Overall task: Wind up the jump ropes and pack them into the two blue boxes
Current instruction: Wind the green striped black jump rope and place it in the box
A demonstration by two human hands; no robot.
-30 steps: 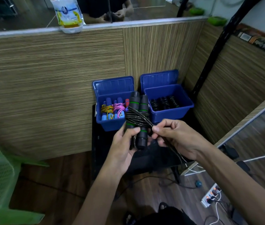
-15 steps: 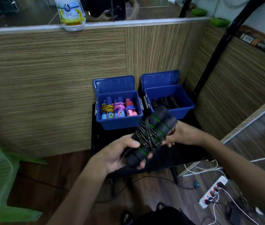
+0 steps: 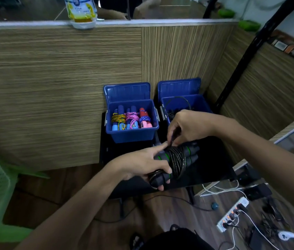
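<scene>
Left hand (image 3: 142, 164) grips the black green-ringed jump rope handles (image 3: 176, 158), lying crosswise; right hand (image 3: 190, 128) pinches the loose cord, nearer the right blue plastic box (image 3: 204, 105) just behind.

black jump rope (image 3: 176, 159): wound, tilted | blue boxes (image 3: 133, 135): open, side by side

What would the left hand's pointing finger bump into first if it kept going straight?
The left hand points its forefinger at the right hand, whose fingertips pinch the cord just ahead. It would probably meet those, though depth is unclear.
</scene>
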